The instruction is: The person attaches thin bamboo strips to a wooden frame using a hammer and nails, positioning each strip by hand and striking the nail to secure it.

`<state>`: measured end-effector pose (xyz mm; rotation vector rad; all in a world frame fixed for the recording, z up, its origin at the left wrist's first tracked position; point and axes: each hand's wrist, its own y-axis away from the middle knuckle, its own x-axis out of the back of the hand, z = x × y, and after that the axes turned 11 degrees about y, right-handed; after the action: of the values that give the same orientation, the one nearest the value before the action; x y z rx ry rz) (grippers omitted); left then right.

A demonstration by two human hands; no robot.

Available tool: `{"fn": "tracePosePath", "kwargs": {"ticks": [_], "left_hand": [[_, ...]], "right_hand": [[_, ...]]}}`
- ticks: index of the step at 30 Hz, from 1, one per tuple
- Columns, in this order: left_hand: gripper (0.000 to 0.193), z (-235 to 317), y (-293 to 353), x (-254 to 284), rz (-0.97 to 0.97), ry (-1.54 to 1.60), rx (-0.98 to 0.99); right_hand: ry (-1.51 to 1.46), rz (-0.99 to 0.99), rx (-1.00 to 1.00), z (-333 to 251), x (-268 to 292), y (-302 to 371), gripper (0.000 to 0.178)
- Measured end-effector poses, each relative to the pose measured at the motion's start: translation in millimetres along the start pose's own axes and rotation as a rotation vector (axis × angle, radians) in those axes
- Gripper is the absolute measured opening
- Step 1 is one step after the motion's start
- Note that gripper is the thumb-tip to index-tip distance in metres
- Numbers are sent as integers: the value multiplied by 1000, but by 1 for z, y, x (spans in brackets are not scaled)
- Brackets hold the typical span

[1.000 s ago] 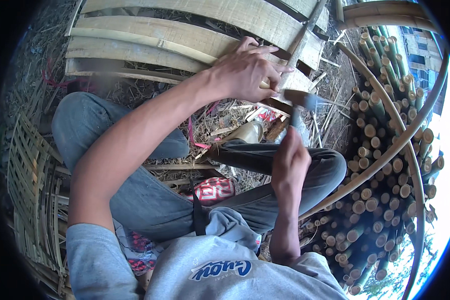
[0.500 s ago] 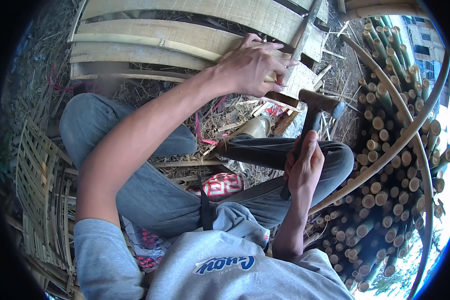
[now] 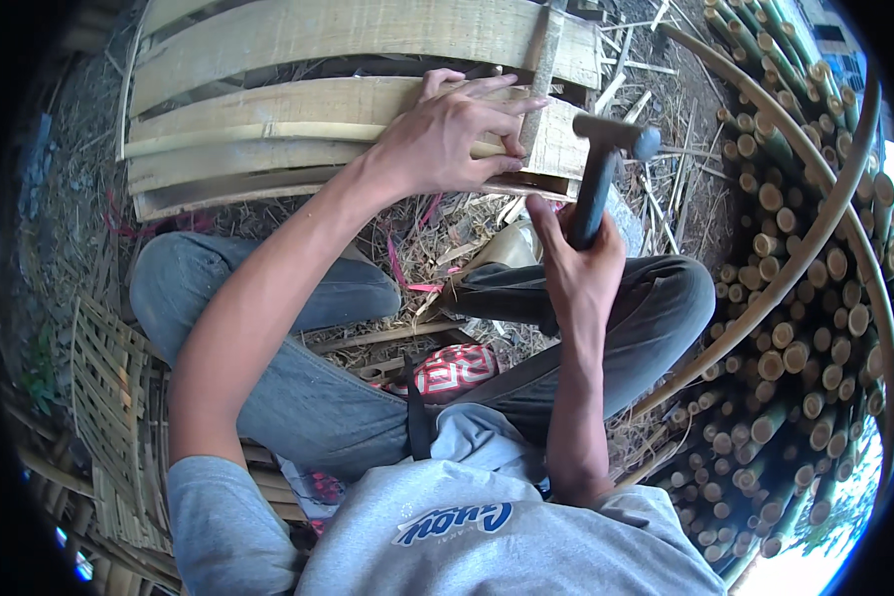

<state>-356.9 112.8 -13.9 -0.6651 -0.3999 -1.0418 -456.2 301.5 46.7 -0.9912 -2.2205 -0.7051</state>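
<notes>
Gripping hammer [image 3: 598, 179] in right hand [image 3: 583, 266], fingers closed on handle with thumb off it, lower end hidden. Holding it near right end of slats [image 3: 258, 104]. Resting left hand [image 3: 455, 139] there, fingers spread, covering part of thin strip [image 3: 308, 131]; can't tell if pinching anything.

Pink ribbon [image 3: 425, 288], straw [image 3: 459, 224] and wood slivers [image 3: 612, 91] litter the ground [image 3: 700, 114].

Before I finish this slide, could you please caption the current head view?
Right hand gripping a hammer, left hand on pale slats, bamboo poles stacked to the right.
</notes>
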Motion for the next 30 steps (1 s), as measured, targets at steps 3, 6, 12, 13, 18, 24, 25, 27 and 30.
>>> {"fn": "tracePosePath", "kwargs": {"ticks": [3, 6, 12, 13, 18, 24, 25, 27, 30], "left_hand": [[15, 1, -4, -2, -34, 7, 10], [14, 3, -6, 1, -57, 6, 1], [14, 10, -8, 16, -177, 14, 42], [15, 10, -8, 17, -171, 20, 43], [15, 26, 0, 16, 77, -59, 81], [22, 29, 13, 16, 8, -266, 48], [20, 29, 15, 13, 24, -276, 61], [18, 27, 14, 7, 39, -284, 76], [17, 21, 9, 11, 110, -306, 6]], "right_hand": [[-120, 99, 144, 0, -18, -18, 36], [-240, 75, 115, 1, -29, -31, 41], [-275, 184, 115, 6, -44, -35, 29], [-321, 164, 59, -5, -39, -30, 29], [-248, 247, 115, 3, -48, -30, 31], [-287, 262, 112, 7, -49, -30, 32], [-289, 276, 122, 4, -47, -30, 32], [-284, 265, 97, 6, -42, -31, 32], [-338, 179, 19, 4, -42, -34, 31]]}}
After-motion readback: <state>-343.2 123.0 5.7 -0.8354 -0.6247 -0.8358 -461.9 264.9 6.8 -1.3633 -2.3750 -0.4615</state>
